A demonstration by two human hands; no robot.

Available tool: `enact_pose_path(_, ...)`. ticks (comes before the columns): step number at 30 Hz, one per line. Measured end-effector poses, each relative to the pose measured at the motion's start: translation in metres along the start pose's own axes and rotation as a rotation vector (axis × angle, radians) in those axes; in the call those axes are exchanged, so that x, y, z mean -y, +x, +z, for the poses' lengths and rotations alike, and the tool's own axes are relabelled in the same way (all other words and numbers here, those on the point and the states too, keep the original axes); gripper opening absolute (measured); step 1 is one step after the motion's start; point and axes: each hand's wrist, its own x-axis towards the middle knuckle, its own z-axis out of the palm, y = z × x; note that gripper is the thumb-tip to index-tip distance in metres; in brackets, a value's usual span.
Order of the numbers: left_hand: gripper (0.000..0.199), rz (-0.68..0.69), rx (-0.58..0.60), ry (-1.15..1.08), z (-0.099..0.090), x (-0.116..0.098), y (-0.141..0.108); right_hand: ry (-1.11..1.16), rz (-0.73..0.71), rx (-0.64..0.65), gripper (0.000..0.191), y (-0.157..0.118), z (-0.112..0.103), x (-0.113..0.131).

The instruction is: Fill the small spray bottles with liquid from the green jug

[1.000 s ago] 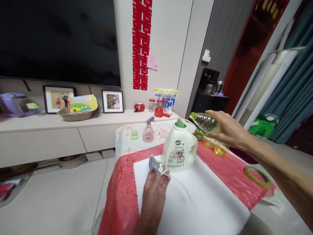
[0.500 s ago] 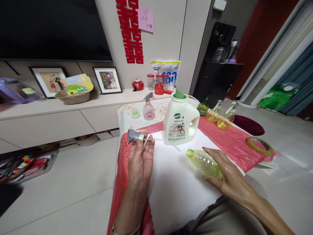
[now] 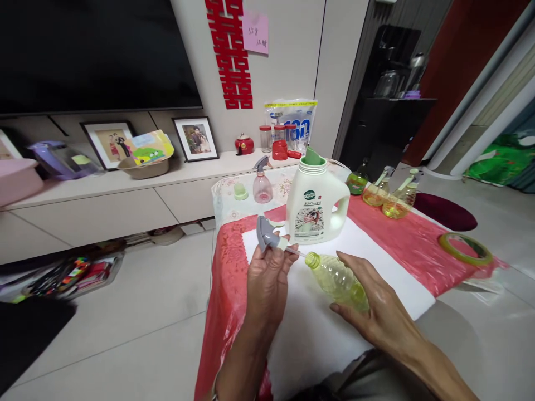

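My left hand point(image 3: 270, 278) is closed around the collar of a grey spray nozzle point(image 3: 267, 234), whose thin clear tube points right. The tube's end is at the mouth of a yellow-green clear bottle point(image 3: 336, 278), and part of it appears to be inside the neck. My right hand point(image 3: 378, 301) grips the bottle's base, thumb below and fingers above. The bottle lies tilted, its neck toward my left hand, over a white sheet point(image 3: 309, 334). Just behind stands a large white detergent jug point(image 3: 317, 200) with its green spout point(image 3: 313, 157) showing.
A pink spray bottle point(image 3: 262, 186) and green cap point(image 3: 240, 191) stand at the table's back left. Two yellow spray bottles point(image 3: 397, 203) and a green bottle point(image 3: 357, 181) are at the back right. A tape roll point(image 3: 466, 248) rests on red plastic point(image 3: 401, 239).
My left hand has brought the nozzle toward the bottle, and the tube's end now meets the bottle's mouth. The bottle has moved slightly left in my right hand. The view has shifted.
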Motion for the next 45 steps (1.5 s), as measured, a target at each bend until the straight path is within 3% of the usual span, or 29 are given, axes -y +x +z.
enact_pose_path(6,0.038,-0.026,0.096,0.053,0.006,0.008,-0.009,0.032,-0.019,-0.075,0.071,0.006,0.006,0.012)
enact_pose_path(17,0.047,-0.091,0.055,0.065,0.009,0.010,-0.016,0.118,-0.047,-0.126,0.072,0.002,0.015,0.014)
enact_pose_path(28,0.044,-0.091,0.149,0.097,0.003,0.013,-0.016,0.109,-0.070,-0.151,0.070,0.003,0.020,0.014)
enact_pose_path(35,0.038,-0.133,0.118,0.091,0.007,0.009,-0.019,0.110,-0.095,-0.188,0.067,0.001,0.021,0.013)
enact_pose_path(38,0.036,-0.086,0.081,0.080,0.009,0.012,-0.020,0.108,-0.101,-0.182,0.067,0.000,0.022,0.014)
enact_pose_path(45,0.044,-0.129,0.068,0.117,0.003,0.011,-0.018,0.192,-0.050,-0.159,0.069,-0.001,0.024,0.016)
